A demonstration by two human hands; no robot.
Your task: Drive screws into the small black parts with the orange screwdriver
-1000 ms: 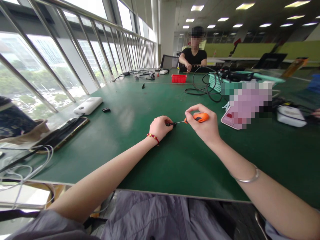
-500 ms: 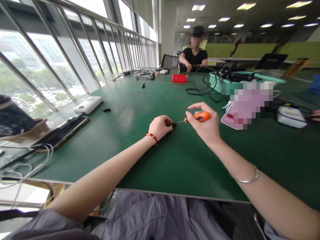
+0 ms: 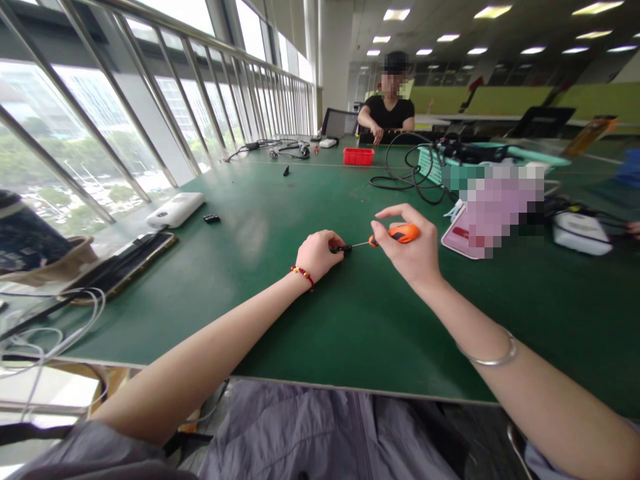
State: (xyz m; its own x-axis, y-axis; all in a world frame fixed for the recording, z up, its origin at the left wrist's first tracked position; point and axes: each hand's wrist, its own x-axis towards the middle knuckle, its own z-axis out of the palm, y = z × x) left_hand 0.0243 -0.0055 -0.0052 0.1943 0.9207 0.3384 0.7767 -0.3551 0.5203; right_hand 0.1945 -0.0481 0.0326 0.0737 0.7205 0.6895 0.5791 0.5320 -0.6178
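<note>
My left hand point(image 3: 320, 255) rests on the green table point(image 3: 260, 220) with its fingers pinched round a small black part point(image 3: 345, 249). Most of that part is hidden by the fingers, so its kind cannot be made out. In my right hand point(image 3: 413, 257) is a screwdriver point(image 3: 404, 233) with an orange and black handle, its index finger lifted off. The screwdriver lies nearly level, its thin metal shaft pointing left, and the tip meets the black part.
A pink phone point(image 3: 463, 237) and a teal basket point(image 3: 433, 167) of cables are at the right. Farther back sit a red tray point(image 3: 358, 157) and a person point(image 3: 387, 113) across the table. At the left are a white device point(image 3: 176, 209) and a small black piece point(image 3: 211, 219).
</note>
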